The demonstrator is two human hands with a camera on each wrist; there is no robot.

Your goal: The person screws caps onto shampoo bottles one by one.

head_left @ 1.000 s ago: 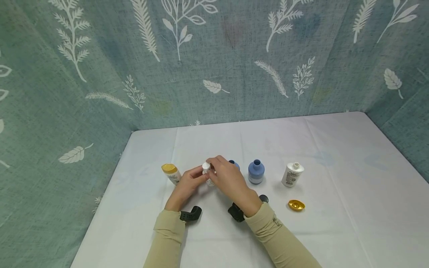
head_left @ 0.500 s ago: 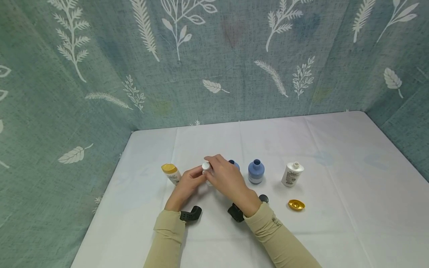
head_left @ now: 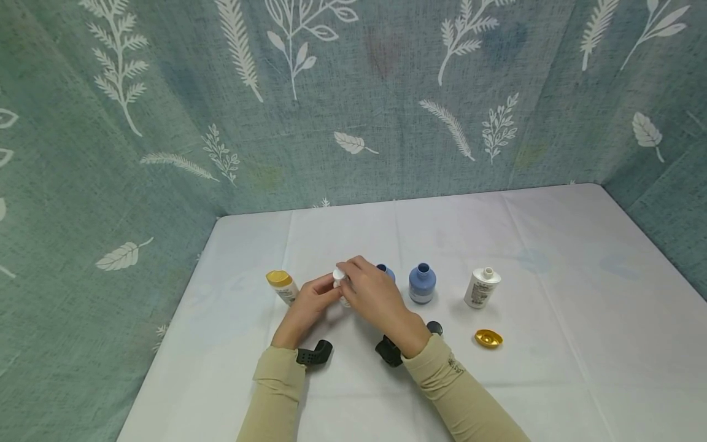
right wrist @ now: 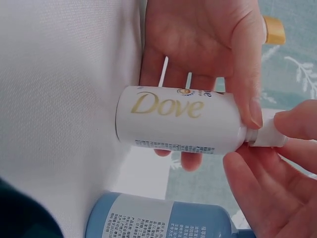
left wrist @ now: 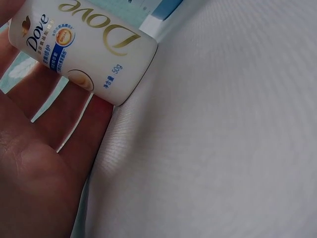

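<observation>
A small white Dove bottle point(right wrist: 173, 116) stands on the table, its label lettering plain in both wrist views. My left hand point(head_left: 309, 307) grips it from the left, fingers behind and thumb up by the neck. On its neck sits a white cap point(right wrist: 270, 134), which the fingertips of my right hand point(head_left: 380, 298) pinch from the right. In the head view the hands hide most of the bottle, and only the cap point(head_left: 339, 275) and a low sliver show.
Left of the hands stands a white bottle with a gold cap point(head_left: 279, 278). To the right are a capless blue bottle point(head_left: 422, 285), another blue bottle point(head_left: 385, 270) partly behind my right hand, a capless white bottle point(head_left: 482, 288) and a loose gold cap point(head_left: 488, 338).
My right fingertips have shifted slightly around the white cap. The left hand keeps its grip on the bottle, and everything else stays in place.
</observation>
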